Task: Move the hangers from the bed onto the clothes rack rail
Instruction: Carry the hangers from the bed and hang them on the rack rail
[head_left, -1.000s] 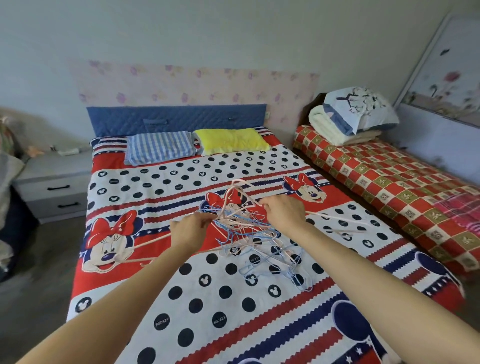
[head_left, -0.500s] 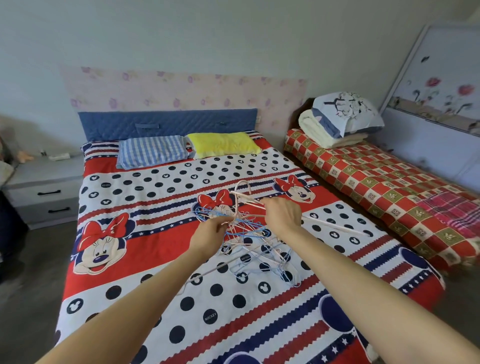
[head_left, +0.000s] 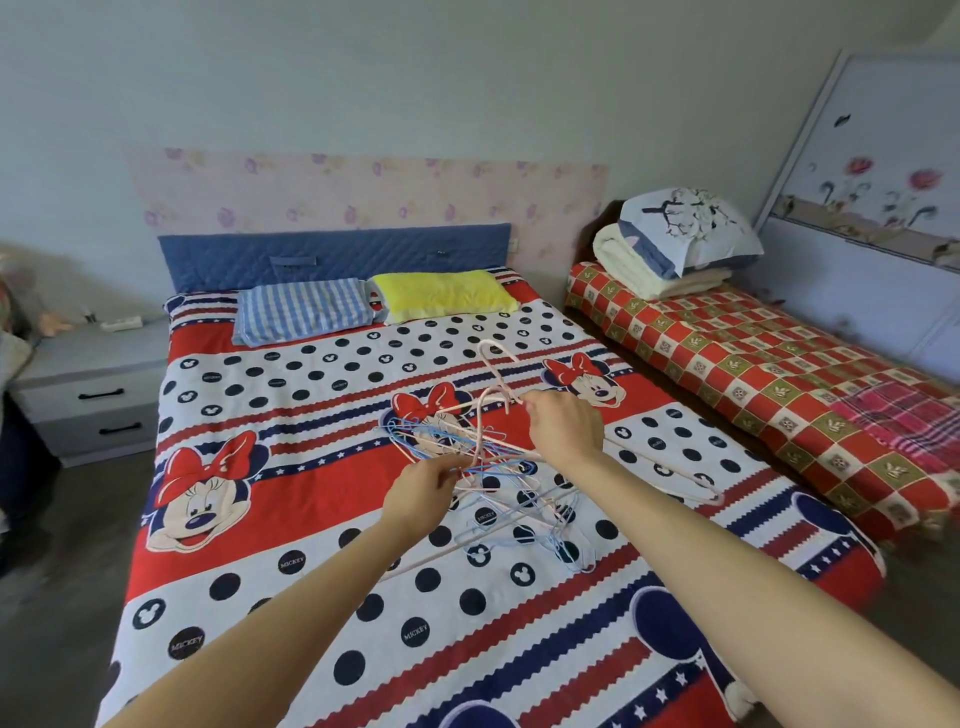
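I see both hands over the cartoon-print bed (head_left: 322, 519): my right hand (head_left: 566, 434) grips pink wire hangers (head_left: 491, 402); my left hand (head_left: 423, 493) pinches the tangled blue-and-pink pile (head_left: 519, 499).

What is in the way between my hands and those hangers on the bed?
Nothing visible. The left hand and the right hand both already grip wires of the tangled hangers on the bed. The clothes rack rail is out of view.
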